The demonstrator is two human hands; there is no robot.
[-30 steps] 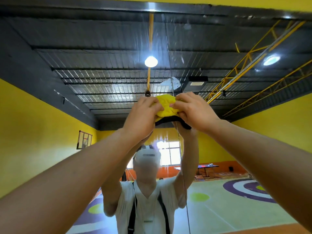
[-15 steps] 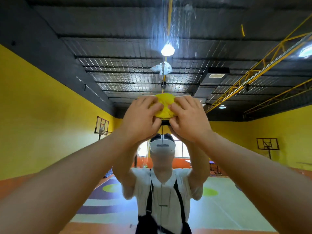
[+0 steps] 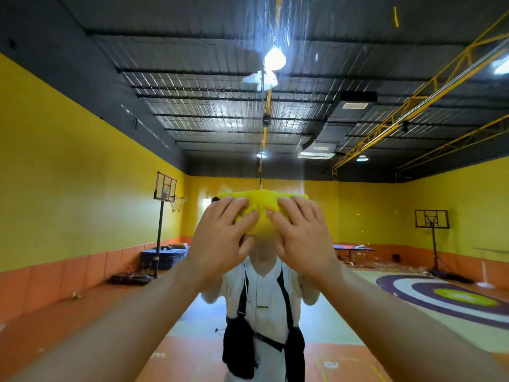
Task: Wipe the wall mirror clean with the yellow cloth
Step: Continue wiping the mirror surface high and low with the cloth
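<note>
A basketball hoop (image 3: 165,188) stood far left, a second hoop (image 3: 431,219) far right; blue mats (image 3: 165,256), perhaps stacked, lay by the left wall; purple floor rings (image 3: 407,296) spread right.

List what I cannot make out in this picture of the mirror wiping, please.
All in the head view:
Middle of the yellow cloth: covered by the left hand and right hand.
Surface of the wall mirror behind the cloth: hidden, so clean or dirty is unknown.
Edges of the mirror: cut off by the picture borders.
Things on the reflected table: too small.
</note>
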